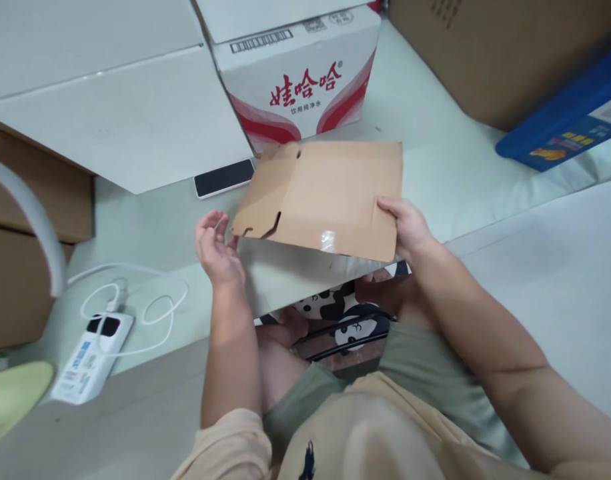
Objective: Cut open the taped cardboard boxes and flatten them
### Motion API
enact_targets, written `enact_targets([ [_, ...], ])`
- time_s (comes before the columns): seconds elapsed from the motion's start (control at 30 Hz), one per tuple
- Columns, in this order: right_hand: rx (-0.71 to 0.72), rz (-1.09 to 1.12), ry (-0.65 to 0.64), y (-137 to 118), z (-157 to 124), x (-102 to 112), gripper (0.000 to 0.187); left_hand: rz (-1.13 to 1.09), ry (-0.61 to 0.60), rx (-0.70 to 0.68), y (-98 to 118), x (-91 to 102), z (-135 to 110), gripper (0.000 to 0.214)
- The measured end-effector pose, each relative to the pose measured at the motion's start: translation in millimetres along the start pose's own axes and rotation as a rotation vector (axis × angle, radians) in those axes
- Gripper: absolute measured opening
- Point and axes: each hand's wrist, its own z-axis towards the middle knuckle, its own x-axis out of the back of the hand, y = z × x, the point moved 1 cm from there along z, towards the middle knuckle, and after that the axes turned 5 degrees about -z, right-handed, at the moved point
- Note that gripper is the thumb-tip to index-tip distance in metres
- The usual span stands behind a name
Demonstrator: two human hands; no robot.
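Observation:
A flat piece of brown cardboard (343,193) is held up in front of me, tilted, with slots cut near its left side and a bit of clear tape at the lower edge. My right hand (409,227) grips its right edge, thumb on top and the other fingers hidden beneath. By the left corner is my left hand (219,248), palm up with fingers apart and loosely bent. Its fingertips are close to the cardboard; whether one touches the underside I cannot tell.
Behind the cardboard stand a red-and-white carton (305,87) and a large white box (135,127). A dark-faced slim device (224,179) lies beside them. At left are a white power bank (88,367) and its cable; at right, a blue box (560,127).

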Motion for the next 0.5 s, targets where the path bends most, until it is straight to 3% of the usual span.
enact_targets([
  [0.13, 0.273, -0.037, 0.174, -11.7, -22.3, 13.0, 0.032, -0.002, 0.088, 0.074, 8.2, -4.7, -5.1, 0.032],
  [0.33, 0.275, -0.076, 0.393, -19.2, -55.4, 65.5, 0.038, -0.026, 0.092, 0.17, 19.1, -11.3, -16.1, 0.024],
  [0.43, 0.359, -0.151, 0.507, -26.1, -51.3, 90.9, 0.033, -0.03, 0.084, 0.194, 20.9, -15.0, -19.1, 0.019],
  [0.5, 0.407, -0.252, 0.551, -38.3, -33.3, 99.3, 0.028, -0.031, 0.073, 0.201, 20.5, -16.6, -20.1, 0.017],
])
